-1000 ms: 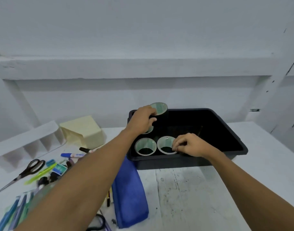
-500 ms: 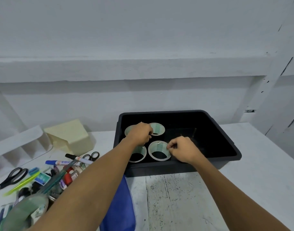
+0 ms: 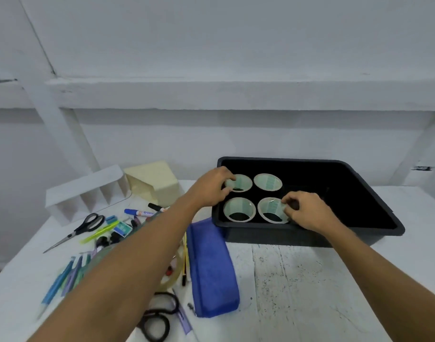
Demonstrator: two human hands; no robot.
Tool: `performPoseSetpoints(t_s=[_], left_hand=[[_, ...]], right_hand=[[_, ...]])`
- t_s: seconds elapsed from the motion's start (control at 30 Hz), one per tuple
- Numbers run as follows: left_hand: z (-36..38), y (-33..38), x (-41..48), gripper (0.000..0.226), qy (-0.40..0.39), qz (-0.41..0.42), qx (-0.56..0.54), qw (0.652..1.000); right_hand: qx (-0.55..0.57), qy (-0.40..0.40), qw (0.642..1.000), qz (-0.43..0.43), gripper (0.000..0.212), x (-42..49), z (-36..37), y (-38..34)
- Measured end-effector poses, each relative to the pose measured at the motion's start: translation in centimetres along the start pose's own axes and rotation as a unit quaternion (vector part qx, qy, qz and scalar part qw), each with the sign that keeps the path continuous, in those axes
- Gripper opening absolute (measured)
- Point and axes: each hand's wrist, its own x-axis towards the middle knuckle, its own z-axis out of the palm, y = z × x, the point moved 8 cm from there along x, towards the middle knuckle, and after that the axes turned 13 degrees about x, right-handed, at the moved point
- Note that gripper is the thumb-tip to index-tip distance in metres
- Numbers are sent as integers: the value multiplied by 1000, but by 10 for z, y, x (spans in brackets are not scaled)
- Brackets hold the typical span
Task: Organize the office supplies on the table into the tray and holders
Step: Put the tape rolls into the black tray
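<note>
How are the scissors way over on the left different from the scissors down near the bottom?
The left scissors lie fully in view, blades pointing toward the table's left edge; the bottom scissors show mostly their handle loops, the rest hidden by the left arm. The left scissors lie apart from the blue pouch; the bottom scissors lie close beside it. Both have black handles and rest on the table.

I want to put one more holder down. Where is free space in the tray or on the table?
The tray is bare right of the four holders, up to its right wall. The table is bare between the blue pouch and the right arm. Left of the pouch it is crowded with scissors and pens.
</note>
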Motion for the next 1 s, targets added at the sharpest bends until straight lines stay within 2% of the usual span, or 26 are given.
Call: performPoseSetpoints(t_s=[0.13, 0.23, 0.37, 0.5, 0.57, 0.67, 0.77, 0.9, 1.0], left_hand=[[-34, -37, -54, 42, 66, -49, -14, 997], [-54, -70, -107, 43, 69, -104, -10, 992], [-73, -103, -172, 41, 33, -163, -2, 986], [-81, -120, -227, 29, -40, -200, -19, 979], [-81, -124, -249, 16, -65, -217, -45, 973], [-76, -122, -264, 13, -112, -202, -44, 972], [-65, -123, -268, 12, -171, -176, -21, 969], [-66, -122, -258, 24, -196, -156, 6, 968], [-72, -129, -251, 28, -220, -150, 25, 964]], right_hand=[[26, 57, 995, -79, 19, -6, 6, -49], [58, 20, 984, -170, 21, -14, 45, -114], [31, -33, 965, -257, 20, -31, 101, -182], [-49, -107, 945, -307, 20, -54, 150, -224], [-78, -157, 932, -317, 17, -65, 171, -241], [-121, -211, 924, -295, 12, -70, 193, -242], [-152, -251, 924, -247, 19, -69, 204, -232], [-162, -275, 918, -235, 36, -79, 202, -230], [-184, -252, 918, -244, 42, -77, 190, -226]])
